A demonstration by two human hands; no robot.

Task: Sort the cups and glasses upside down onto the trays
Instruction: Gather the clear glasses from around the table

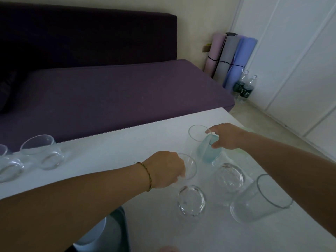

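At the very bottom edge, left of centre, I see the corner of a dark tray (122,221) w/ something white and round (94,233) on it. The view is poor there, so it is maybe a cup, I cannot confirm.

Next on the white table (112,153) there are three clear glasses close to me. A round glass (191,200) is in the centre, and a second round glass (230,177) is to the right and a bit further. A tall glass (260,197) stands w/ its mouth up near the right edge. Whether the two round ones are mouth up or down, I cannot tell.

My left hand (167,168), w/ a thin bracelet (148,176) on the wrist, has its fingers curled around a small clear glass (190,167) just beyond the centre round glass. The right hand (227,136) is further out. It pinches the blue glass (209,150) at the rim, thumb on the near side and a finger over the top. If this glass rests on the table or is lifted, I cannot tell. Directly behind it, touching or almost, is another clear glass (197,132), mouth up.

Far left on the table, well apart from the rest, are two more clear glasses (41,151), one cut by the frame edge.

Beyond the table is a purple sofa (112,91). In the far corner, rolled mats (231,59) lean on the wall, and two bottles (244,87) stand on the floor beside them.
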